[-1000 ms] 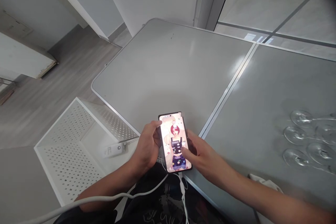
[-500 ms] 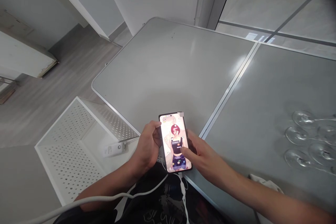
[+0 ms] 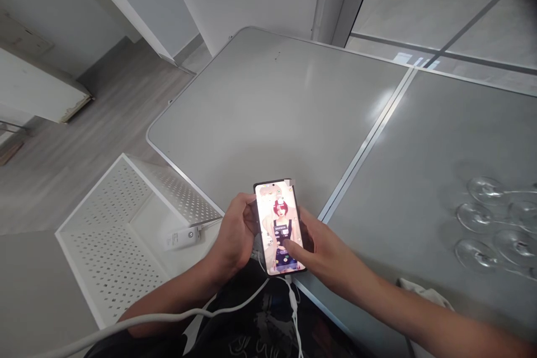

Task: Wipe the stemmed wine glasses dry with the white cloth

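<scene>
A lit smartphone [image 3: 271,224] is held upright above my lap at the table's near edge, its screen showing a figure with red hair and small icons. My left hand [image 3: 237,229] grips its left side, thumb along the edge. On the other side, my right hand [image 3: 321,246] is wrapped round the right edge, its thumb over the lower middle of the screen. The fingers behind the phone are mostly hidden. A white cable [image 3: 292,305] runs down from the phone's bottom end.
The grey folding table [image 3: 285,100] has a metal seam. Several wine glasses [image 3: 476,254] lie on its right half. A white perforated basket [image 3: 126,224] stands at the left, with a white plugged device [image 3: 181,238] in it. A thick white cable [image 3: 168,318] crosses my left forearm.
My right thumb has shifted slightly left and down over the screen. The icons and the figure on the screen have changed. Both hands keep their hold on the smartphone.
</scene>
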`<state>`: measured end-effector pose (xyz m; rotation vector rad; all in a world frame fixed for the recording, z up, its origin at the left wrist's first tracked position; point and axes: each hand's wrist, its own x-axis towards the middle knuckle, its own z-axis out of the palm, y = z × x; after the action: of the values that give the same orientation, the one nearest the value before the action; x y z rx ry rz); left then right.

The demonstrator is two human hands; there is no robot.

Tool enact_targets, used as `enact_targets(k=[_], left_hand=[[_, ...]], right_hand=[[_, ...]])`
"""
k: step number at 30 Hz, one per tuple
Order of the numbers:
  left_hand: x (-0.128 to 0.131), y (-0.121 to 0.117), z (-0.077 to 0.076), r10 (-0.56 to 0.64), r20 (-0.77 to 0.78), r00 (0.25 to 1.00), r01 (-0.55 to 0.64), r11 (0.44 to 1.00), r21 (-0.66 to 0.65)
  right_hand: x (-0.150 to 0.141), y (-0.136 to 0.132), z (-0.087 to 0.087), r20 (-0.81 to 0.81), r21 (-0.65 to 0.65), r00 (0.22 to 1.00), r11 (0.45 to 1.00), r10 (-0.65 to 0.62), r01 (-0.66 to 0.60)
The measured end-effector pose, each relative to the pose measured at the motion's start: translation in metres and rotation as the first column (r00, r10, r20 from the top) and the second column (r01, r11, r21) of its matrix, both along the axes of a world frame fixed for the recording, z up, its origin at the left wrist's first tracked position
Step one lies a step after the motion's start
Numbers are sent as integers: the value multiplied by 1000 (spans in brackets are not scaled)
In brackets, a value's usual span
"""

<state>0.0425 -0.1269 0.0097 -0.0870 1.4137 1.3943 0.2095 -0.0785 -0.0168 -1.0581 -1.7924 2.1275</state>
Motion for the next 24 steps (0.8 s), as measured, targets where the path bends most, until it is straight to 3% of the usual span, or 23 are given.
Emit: enact_targets(k=[15, 24], left_hand=[[0, -2, -1, -24, -12, 1000, 25, 1000, 18], [2, -1, -2, 55, -55, 997, -56, 998, -11]], right_hand=[[0, 0, -1, -3, 7, 1000, 1000, 25, -25], [-1, -1, 0, 8, -21, 1000, 1000, 0, 0]])
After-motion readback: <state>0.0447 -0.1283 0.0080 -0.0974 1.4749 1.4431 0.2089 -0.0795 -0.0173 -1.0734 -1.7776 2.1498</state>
